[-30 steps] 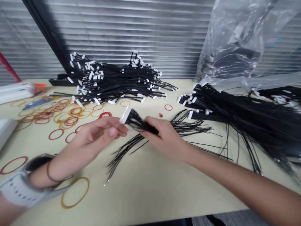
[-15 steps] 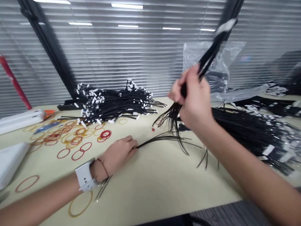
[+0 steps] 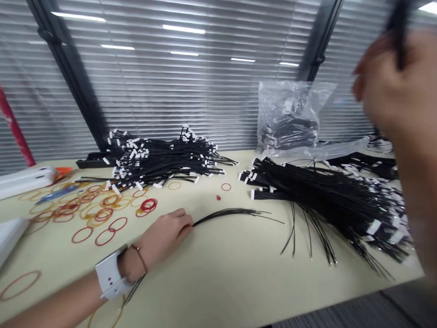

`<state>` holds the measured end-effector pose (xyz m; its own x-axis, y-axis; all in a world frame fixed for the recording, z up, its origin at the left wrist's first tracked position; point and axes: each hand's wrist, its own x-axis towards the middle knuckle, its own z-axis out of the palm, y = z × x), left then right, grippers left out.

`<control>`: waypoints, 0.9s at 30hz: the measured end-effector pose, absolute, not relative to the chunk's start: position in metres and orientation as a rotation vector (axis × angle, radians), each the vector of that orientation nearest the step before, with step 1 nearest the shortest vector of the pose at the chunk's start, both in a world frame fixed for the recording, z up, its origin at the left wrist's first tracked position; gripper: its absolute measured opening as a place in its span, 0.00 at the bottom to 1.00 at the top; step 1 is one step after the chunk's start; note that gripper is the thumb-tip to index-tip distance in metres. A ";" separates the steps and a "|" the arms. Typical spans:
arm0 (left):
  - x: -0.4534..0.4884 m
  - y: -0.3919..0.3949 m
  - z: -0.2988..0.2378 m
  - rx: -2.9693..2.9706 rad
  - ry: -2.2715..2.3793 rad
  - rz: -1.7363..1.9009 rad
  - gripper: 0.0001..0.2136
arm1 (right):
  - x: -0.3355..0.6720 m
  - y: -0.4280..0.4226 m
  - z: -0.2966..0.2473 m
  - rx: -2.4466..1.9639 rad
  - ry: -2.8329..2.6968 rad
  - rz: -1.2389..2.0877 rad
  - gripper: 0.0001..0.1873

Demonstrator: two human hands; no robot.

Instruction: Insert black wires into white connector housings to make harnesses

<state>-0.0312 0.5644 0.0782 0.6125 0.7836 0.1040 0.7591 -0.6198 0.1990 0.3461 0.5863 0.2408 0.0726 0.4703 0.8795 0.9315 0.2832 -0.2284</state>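
My left hand (image 3: 162, 238) rests on the beige table (image 3: 214, 274), closed on a thin bundle of black wires (image 3: 234, 213) that fans out to the right across the tabletop. A white watch sits on that wrist. My right hand (image 3: 397, 79) is raised high at the upper right, blurred, closed round a dark bunch of black wires (image 3: 397, 19) that runs up out of view. A big heap of black wires with white connectors (image 3: 328, 192) lies below it on the right side of the table.
A second heap of connector wires (image 3: 161, 155) lies at the back centre. Several red and yellow rubber bands (image 3: 91, 210) are scattered at the left. A clear plastic bag (image 3: 288, 116) stands at the back right. White boxes (image 3: 19, 181) sit at the left edge.
My right hand has lifted its bunch of wires up and to the right, clear of the table. The left hand stays down on the thin bundle.
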 end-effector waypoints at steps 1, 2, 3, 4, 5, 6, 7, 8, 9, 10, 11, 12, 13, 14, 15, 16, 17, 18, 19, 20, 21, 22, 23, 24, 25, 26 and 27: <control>-0.032 0.565 0.078 2.697 1.290 0.283 0.12 | 0.353 0.594 0.233 -1.454 -1.611 -0.642 0.23; -0.033 0.565 0.077 2.697 1.282 0.293 0.13 | 0.359 0.604 0.221 -1.572 -1.687 -0.659 0.21; -0.034 0.565 0.077 2.696 1.274 0.303 0.13 | 0.365 0.614 0.207 -1.702 -1.816 -0.598 0.19; -0.036 0.565 0.077 2.695 1.267 0.313 0.13 | 0.369 0.623 0.190 -1.757 -1.874 -0.561 0.18; -0.037 0.565 0.076 2.693 1.261 0.321 0.13 | 0.372 0.632 0.172 -1.807 -1.948 -0.511 0.19; -0.038 0.566 0.076 2.691 1.257 0.328 0.13 | 0.374 0.639 0.153 -1.856 -2.022 -0.453 0.19; -0.040 0.566 0.076 2.689 1.254 0.333 0.13 | 0.375 0.645 0.136 -1.907 -2.082 -0.403 0.17; -0.042 0.566 0.076 2.686 1.254 0.336 0.14 | 0.374 0.649 0.120 -1.963 -2.128 -0.359 0.16; -0.044 0.566 0.075 2.684 1.254 0.337 0.14 | 0.374 0.652 0.107 -2.015 -2.155 -0.331 0.15; -0.046 0.566 0.075 2.681 1.255 0.335 0.14 | 0.372 0.653 0.098 -2.061 -2.171 -0.313 0.14; -0.048 0.566 0.075 2.679 1.255 0.330 0.14 | 0.371 0.654 0.092 -2.104 -2.180 -0.299 0.14; -0.050 0.566 0.075 2.677 1.254 0.325 0.14 | 0.370 0.654 0.090 -2.146 -2.188 -0.286 0.14; -0.051 0.566 0.075 2.676 1.252 0.320 0.14 | 0.369 0.654 0.090 -2.187 -2.194 -0.272 0.14; -0.053 0.567 0.074 2.676 1.250 0.316 0.14 | 0.368 0.654 0.092 -2.229 -2.200 -0.256 0.13; -0.054 0.567 0.074 2.677 1.247 0.312 0.14 | 0.366 0.655 0.097 -2.269 -2.206 -0.241 0.13; -0.054 0.567 0.074 2.680 1.244 0.311 0.14 | 0.364 0.655 0.102 -2.303 -2.210 -0.231 0.12; -0.055 0.567 0.073 2.684 1.243 0.310 0.14 | 0.360 0.656 0.107 -2.328 -2.211 -0.231 0.12; -0.055 0.567 0.073 2.690 1.243 0.310 0.14 | 0.354 0.657 0.113 -2.338 -2.209 -0.244 0.12; -0.054 0.567 0.072 2.698 1.243 0.307 0.14 | 0.345 0.659 0.119 -2.328 -2.209 -0.268 0.14; -0.054 0.566 0.071 2.708 1.243 0.304 0.14 | 0.334 0.661 0.124 -2.296 -2.216 -0.300 0.16; -0.054 0.566 0.069 2.721 1.242 0.297 0.14 | 0.319 0.664 0.128 -2.240 -2.231 -0.336 0.19; -0.053 0.566 0.068 2.735 1.239 0.289 0.15 | 0.302 0.668 0.132 -2.163 -2.264 -0.364 0.21; -0.053 0.565 0.067 2.750 1.237 0.280 0.15 | 0.283 0.672 0.134 -2.059 -2.318 -0.378 0.22; -0.053 0.565 0.066 2.764 1.235 0.271 0.15 | 0.263 0.676 0.135 -1.945 -2.384 -0.383 0.22; -0.053 0.564 0.065 2.777 1.234 0.265 0.15 | 0.241 0.682 0.134 -1.828 -2.454 -0.380 0.21; -0.053 0.564 0.064 2.788 1.233 0.261 0.14 | 0.220 0.687 0.132 -1.726 -2.517 -0.370 0.20; -0.054 0.563 0.064 2.797 1.229 0.259 0.14 | 0.199 0.693 0.129 -1.643 -2.570 -0.357 0.19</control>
